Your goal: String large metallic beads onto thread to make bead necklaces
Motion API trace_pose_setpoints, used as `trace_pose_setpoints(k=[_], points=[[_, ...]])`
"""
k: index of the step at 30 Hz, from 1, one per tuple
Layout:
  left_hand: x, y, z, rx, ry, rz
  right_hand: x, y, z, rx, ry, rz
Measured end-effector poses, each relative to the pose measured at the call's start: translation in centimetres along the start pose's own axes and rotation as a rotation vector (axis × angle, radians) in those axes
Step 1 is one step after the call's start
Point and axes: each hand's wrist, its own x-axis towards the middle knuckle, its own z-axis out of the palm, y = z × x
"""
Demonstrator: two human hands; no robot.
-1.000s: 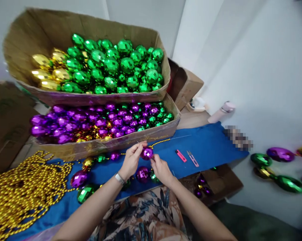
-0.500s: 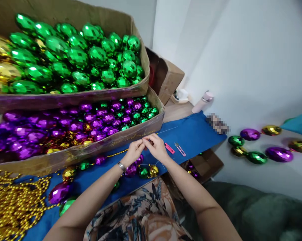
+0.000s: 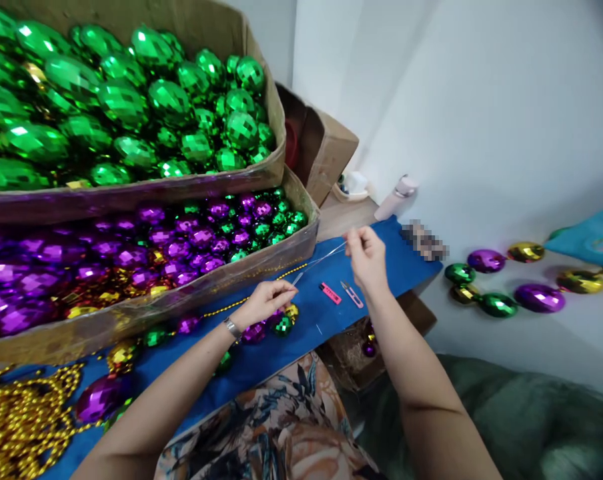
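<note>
Thin pale thread [image 3: 322,259] runs taut between my two hands above the blue cloth. My left hand [image 3: 266,304] pinches its lower end, where a short, slender, shiny piece shows at the fingertips; I cannot tell whether it is a needle. Higher up and to the right, my right hand [image 3: 367,260] is closed on the other end. Just below my left hand lie shiny faceted beads, among them a green bead [image 3: 283,325] and a purple bead [image 3: 254,333]. A string of small gold beads [image 3: 226,308] passes behind that hand.
Thread snips [image 3: 352,295] and a pink labelled item [image 3: 330,293] lie on the blue cloth [image 3: 306,337]. Large boxes hold green beads [image 3: 124,103] and purple beads [image 3: 131,257]. Gold bead strands [image 3: 21,420] pile at left. A bottle [image 3: 397,197] stands at the back.
My hands were together and have parted. The right hand moved up and right, drawing the thread out between them; the left stayed low. The view has shifted slightly right.
</note>
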Motion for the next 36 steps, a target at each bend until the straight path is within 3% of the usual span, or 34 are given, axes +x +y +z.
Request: trace_pose_setpoints(k=[3, 6, 11, 18, 25, 30, 33, 36], points=[[-0.7, 0.0, -0.7, -0.013, -0.099, -0.100, 1.5, 1.2, -1.7, 0.072, 0.122, 0.082], [-1.1, 0.0, -1.2, -0.120, -0.154, -0.169, 1.6, 2.0, -2.3, 0.094, 0.084, 0.139], [-0.5, -0.2, -0.9, -0.260, -0.022, -0.152, 0.2, 2.8, -1.6, 0.085, 0.057, 0.185], [0.4, 0.5, -0.3, -0.263, 0.065, -0.143, -0.1, 3.7, -1.5, 0.140, 0.050, 0.229], [-0.1, 0.7, -0.5, -0.092, 0.064, -0.176, 1.2, 8.9, -4.5, -0.221, 0.099, 0.386], [-0.8, 0.4, -0.7, -0.327, 0.231, -0.271, 1.6, 11.1, -7.3, -0.430, 0.026, 0.438], [-1.0, 0.7, -0.6, -0.443, 0.340, -0.295, 0.9, 10.2, -5.5, -0.493, -0.063, 0.378], [-1.0, 1.1, -0.2, -0.473, 0.366, -0.282, -1.4, 8.1, -0.8, -0.425, -0.293, 0.250]])
